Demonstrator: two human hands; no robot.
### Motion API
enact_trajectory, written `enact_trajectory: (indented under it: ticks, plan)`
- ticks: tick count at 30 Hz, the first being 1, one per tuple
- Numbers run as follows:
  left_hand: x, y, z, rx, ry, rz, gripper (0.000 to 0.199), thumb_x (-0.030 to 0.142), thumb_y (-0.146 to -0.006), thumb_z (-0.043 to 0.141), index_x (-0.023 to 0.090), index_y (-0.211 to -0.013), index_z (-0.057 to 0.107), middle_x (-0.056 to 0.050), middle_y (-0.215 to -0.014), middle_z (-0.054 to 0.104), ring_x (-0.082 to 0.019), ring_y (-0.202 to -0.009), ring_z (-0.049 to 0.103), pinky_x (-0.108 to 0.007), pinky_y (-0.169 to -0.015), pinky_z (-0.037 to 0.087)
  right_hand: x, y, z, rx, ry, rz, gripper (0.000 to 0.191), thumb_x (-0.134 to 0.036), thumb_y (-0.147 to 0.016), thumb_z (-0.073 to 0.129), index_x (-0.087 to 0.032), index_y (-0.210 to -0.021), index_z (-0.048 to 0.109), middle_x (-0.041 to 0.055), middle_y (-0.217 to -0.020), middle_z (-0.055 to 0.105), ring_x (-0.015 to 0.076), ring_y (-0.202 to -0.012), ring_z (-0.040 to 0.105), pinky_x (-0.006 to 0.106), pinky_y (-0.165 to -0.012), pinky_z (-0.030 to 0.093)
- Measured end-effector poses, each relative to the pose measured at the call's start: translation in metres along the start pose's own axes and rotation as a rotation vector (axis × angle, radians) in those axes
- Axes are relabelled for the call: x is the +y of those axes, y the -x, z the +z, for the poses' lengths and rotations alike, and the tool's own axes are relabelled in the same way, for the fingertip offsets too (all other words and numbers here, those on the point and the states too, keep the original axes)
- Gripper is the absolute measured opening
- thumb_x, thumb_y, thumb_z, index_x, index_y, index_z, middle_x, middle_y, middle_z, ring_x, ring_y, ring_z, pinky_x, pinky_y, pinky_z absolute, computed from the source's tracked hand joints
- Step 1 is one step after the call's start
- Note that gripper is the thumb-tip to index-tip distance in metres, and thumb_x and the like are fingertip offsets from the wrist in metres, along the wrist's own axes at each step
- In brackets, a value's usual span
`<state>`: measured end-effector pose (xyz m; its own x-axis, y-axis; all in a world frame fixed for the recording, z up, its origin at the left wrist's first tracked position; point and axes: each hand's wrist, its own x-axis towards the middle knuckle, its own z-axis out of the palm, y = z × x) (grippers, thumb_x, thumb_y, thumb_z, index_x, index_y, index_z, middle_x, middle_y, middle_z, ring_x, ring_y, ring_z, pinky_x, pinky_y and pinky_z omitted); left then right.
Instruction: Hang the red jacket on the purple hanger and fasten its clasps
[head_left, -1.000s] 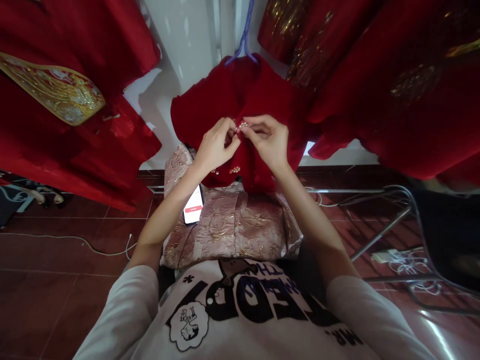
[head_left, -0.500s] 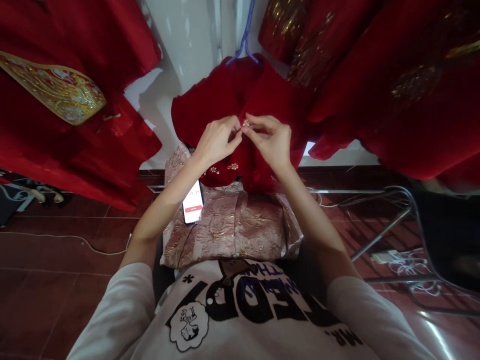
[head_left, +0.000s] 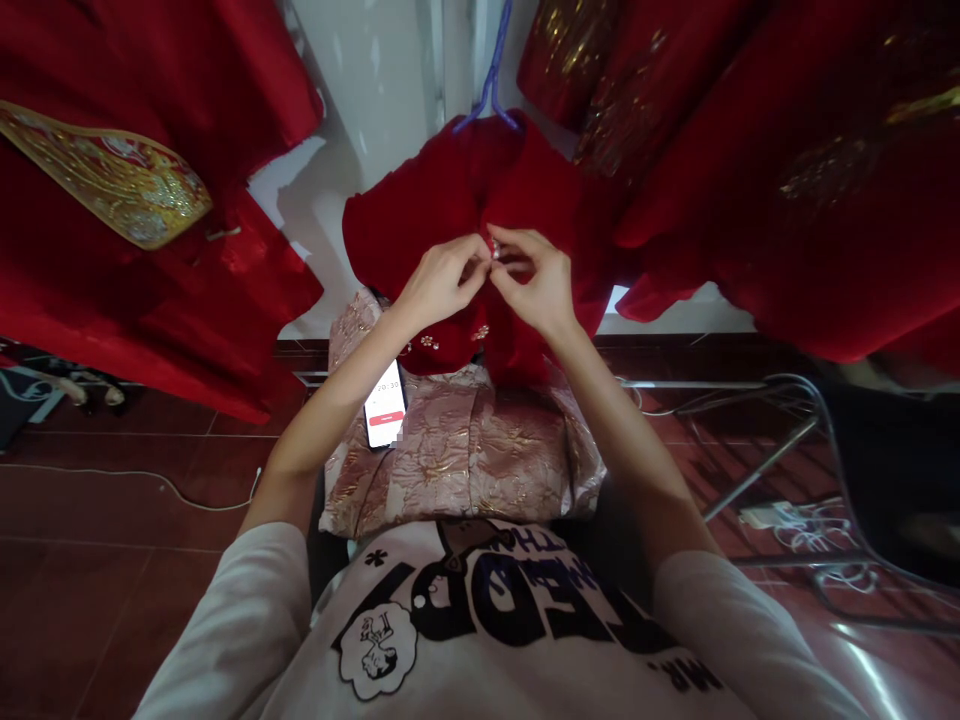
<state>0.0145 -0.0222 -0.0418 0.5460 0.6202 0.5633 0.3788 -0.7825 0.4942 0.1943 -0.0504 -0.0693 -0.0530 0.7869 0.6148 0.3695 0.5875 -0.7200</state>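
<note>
Head view: beaded ornament (head_left: 495, 249) just flipped edge-on, left hand (head_left: 444, 276) fingers pinching its edge, right hand (head_left: 543, 286) grip unclear, so probably mid-fiddle.

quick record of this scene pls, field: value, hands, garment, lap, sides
left hand: fingertips at beaded ornament, exact grip hidden
right hand: beaded ornament between thumb and finger
garment: red garment on purple-blue hanger
lap: pink-and-gold fabric, with lit phone on it
left side: hanging red clothing with gold panel
right side: more red clothing, dark chair, white cables
</note>
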Motion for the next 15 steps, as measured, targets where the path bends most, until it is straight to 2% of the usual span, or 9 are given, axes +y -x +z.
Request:
enact_trajectory:
  ticks: [3,5,7,9,11,12,15]
  plan:
    - [-0.003,0.001,0.015,0.018,0.223,-0.111,0.015,0.019,-0.104,0.049,0.018,-0.105,0.065,-0.006,-0.101,0.073,-0.017,-0.093,0.071,-0.03,-0.088,0.059,-0.003,0.004,0.004,-0.061,0.074,-0.058,0.07,-0.034,-0.081,0.075,-0.028,-0.149,0.057,0.0111,-0.148,0.056,0.0337,-0.14,0.053,0.055,-0.117,0.049]
    - [-0.006,0.004,0.022,0.015,0.357,-0.181,0.024,0.021,-0.108,0.041,0.018,-0.109,0.065,-0.007,-0.105,0.074,-0.015,-0.094,0.072,-0.026,-0.085,0.06,-0.005,0.009,0.002,-0.113,0.095,-0.074,0.079,-0.029,-0.08,0.072,-0.028,-0.155,0.048,0.0113,-0.157,0.048,0.0346,-0.15,0.042,0.058,-0.123,0.041]
    - [-0.009,0.008,0.024,0.012,0.436,-0.232,0.028,0.025,-0.11,0.038,0.018,-0.111,0.065,-0.008,-0.109,0.075,-0.013,-0.096,0.072,-0.024,-0.084,0.06,-0.003,0.015,-0.008,-0.187,0.096,-0.049,0.079,-0.025,-0.08,0.069,-0.028,-0.156,0.046,0.011,-0.159,0.047,0.0334,-0.15,0.043,0.057,-0.123,0.04]
    - [-0.012,0.017,0.02,0.026,0.459,-0.253,0.027,0.029,-0.11,0.04,0.019,-0.113,0.066,-0.008,-0.112,0.075,-0.013,-0.097,0.072,-0.023,-0.085,0.06,0.005,0.021,-0.028,-0.273,0.099,0.009,0.076,-0.022,-0.079,0.07,-0.026,-0.152,0.051,0.0123,-0.148,0.058,0.0323,-0.137,0.057,0.054,-0.117,0.047]
    - [-0.019,0.028,0.011,0.074,0.444,-0.248,0.025,0.028,-0.109,0.043,0.021,-0.113,0.067,-0.007,-0.112,0.075,-0.012,-0.096,0.071,-0.023,-0.085,0.06,0.015,0.024,-0.055,-0.335,0.134,0.088,0.068,-0.022,-0.076,0.074,-0.024,-0.143,0.059,0.0119,-0.12,0.072,0.0305,-0.111,0.07,0.051,-0.104,0.056]
    - [-0.025,0.034,0.006,0.11,0.425,-0.245,0.025,0.027,-0.108,0.043,0.021,-0.113,0.067,-0.007,-0.111,0.075,-0.012,-0.095,0.071,-0.023,-0.084,0.059,0.019,0.024,-0.069,-0.342,0.169,0.12,0.062,-0.023,-0.075,0.075,-0.023,-0.137,0.064,0.0099,-0.106,0.074,0.0292,-0.098,0.072,0.05,-0.096,0.059]
    - [-0.045,0.052,-0.007,0.229,0.361,-0.26,0.023,0.019,-0.103,0.045,0.022,-0.107,0.068,-0.006,-0.106,0.074,-0.012,-0.092,0.071,-0.022,-0.081,0.059,0.015,0.021,-0.103,-0.187,0.221,0.12,0.042,-0.034,-0.08,0.078,-0.024,-0.12,0.07,0.0038,-0.084,0.067,0.0217,-0.076,0.066,0.042,-0.079,0.059]
